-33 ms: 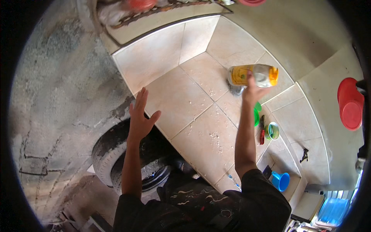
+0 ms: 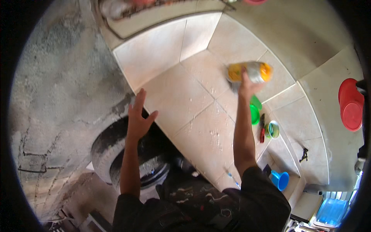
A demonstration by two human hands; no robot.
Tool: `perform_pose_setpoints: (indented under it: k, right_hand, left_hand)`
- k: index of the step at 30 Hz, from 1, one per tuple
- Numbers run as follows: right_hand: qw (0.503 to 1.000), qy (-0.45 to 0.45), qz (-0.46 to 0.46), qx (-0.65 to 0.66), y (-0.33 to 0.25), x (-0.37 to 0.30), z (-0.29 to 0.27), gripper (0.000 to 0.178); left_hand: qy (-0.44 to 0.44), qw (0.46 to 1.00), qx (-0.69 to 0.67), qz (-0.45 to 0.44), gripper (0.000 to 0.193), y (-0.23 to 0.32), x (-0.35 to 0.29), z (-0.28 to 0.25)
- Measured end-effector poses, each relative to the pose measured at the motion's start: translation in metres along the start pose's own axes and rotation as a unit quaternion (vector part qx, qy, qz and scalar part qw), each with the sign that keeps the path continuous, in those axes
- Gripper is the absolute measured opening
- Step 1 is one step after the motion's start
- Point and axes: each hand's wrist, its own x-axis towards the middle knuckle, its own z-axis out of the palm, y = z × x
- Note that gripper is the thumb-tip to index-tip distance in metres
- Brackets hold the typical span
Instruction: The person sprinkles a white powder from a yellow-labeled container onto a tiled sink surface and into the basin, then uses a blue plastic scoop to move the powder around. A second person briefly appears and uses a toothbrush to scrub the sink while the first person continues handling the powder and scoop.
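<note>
My right hand (image 2: 249, 85) is closed around a bottle (image 2: 253, 72) with a yellow label and an orange-yellow cap. The bottle is tilted onto its side, its cap toward the right, and smeared by motion. It is over the far right part of a tiled counter (image 2: 166, 96); whether it touches the tiles I cannot tell. Small whitish specks (image 2: 215, 134) lie scattered over the tiles; I cannot tell what they are. My left hand (image 2: 139, 118) hangs with fingers apart at the counter's near left edge, holding nothing.
Right of my forearm are a green lid-like thing (image 2: 254, 114), a red-handled tool (image 2: 262, 133) and a small tub (image 2: 273, 130). A blue mug (image 2: 280, 180) stands in a tiled recess beside a tap (image 2: 304, 155). A tire (image 2: 104, 154) is below my left arm.
My right hand and the bottle have shifted slightly left and up, uncovering more of the green lid-like thing. My left hand has barely moved.
</note>
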Motion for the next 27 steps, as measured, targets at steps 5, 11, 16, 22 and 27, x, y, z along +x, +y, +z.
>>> perform_pose_setpoints:
  k: [5,11,16,22,27]
  right_hand:
    - [0.995,0.076,-0.04,0.051,0.023,-0.004,0.004,0.066]
    - [0.994,0.065,-0.046,-0.079,0.034,-0.009,0.017,0.059]
    - [0.995,0.092,-0.029,-0.015,0.034,-0.02,0.021,0.051]
    - [0.998,0.031,0.055,-0.007,0.033,-0.027,-0.004,0.062]
    - [0.999,0.047,0.02,0.019,0.019,-0.04,-0.04,0.06]
  left_hand:
    - [0.025,0.989,-0.031,-0.142,0.061,-0.049,-0.076,-0.031]
    - [-0.021,0.991,0.064,-0.117,0.059,-0.061,-0.083,-0.024]
    - [-0.007,0.986,-0.009,-0.165,0.056,-0.057,-0.09,-0.014]
    - [0.037,0.976,-0.027,-0.211,0.048,-0.066,-0.115,-0.012]
    - [0.012,0.986,-0.051,-0.161,0.05,-0.073,-0.109,0.01]
